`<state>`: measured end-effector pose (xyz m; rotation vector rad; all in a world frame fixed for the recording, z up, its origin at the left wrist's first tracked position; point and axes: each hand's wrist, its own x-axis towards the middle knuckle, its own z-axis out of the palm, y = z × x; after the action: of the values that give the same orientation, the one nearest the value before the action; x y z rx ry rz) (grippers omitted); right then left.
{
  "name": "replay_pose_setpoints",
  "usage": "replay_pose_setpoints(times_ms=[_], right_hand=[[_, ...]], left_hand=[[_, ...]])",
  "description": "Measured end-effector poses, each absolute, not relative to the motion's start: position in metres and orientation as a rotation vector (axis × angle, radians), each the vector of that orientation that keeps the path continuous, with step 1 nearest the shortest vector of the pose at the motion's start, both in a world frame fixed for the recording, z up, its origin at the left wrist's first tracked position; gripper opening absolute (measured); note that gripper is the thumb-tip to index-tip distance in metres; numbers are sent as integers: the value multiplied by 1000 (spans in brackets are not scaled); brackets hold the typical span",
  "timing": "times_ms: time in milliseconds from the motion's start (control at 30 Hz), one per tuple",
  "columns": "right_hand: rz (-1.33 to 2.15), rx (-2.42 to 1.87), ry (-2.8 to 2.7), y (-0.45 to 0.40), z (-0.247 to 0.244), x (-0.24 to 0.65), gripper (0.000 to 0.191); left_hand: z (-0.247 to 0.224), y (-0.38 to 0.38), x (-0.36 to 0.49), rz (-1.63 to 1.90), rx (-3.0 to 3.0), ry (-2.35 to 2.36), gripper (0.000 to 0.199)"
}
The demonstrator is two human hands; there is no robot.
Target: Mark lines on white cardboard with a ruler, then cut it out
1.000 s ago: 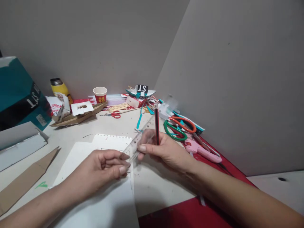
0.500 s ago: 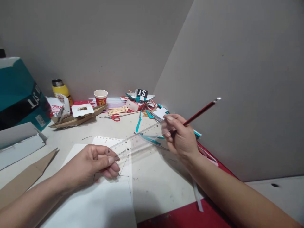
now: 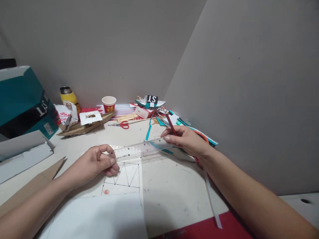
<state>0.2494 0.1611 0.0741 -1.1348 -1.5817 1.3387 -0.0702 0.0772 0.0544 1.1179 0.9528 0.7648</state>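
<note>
My left hand pinches the left end of a clear plastic ruler that lies nearly level across the top of a white sheet with pencilled triangles on it. My right hand grips the ruler's right end and also holds a red and black pencil, which points up and away from me. A small red spot marks the paper below my left hand.
At the back lie red scissors, a red paper cup, wooden sticks, a cardboard boat shape and a yellow flask. A teal box and cardboard pieces sit at the left. Grey partition walls close off the back and right.
The ruler has turned from steeply slanted to nearly level and moved up to the top of the drawing. My right hand swung the pencil from pointing right to pointing up and back.
</note>
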Motion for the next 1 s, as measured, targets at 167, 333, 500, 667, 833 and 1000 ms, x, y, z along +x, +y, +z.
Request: replay_pose_setpoints(times_ms=[167,333,500,667,833,1000], right_hand=[[1339,-1208,-2014,160,75,251,28],[1308,-1201,-2318,156,72,249,33],[1338,-1233,-2316,156,69,247,34],[1370,-1246,-2316,155,68,244,33],[1415,-1282,-2252,152,68,239,26],[1451,-1269,-2249,150,67,237,24]], left_hand=[[49,83,-79,673,1281,1144,34],[48,88,-85,632,1552,1303,39],[52,89,-82,725,1610,1434,27],[54,90,-78,709,1595,1482,27],[53,91,-78,727,1605,1511,26],[50,92,-79,736,1569,1489,25]])
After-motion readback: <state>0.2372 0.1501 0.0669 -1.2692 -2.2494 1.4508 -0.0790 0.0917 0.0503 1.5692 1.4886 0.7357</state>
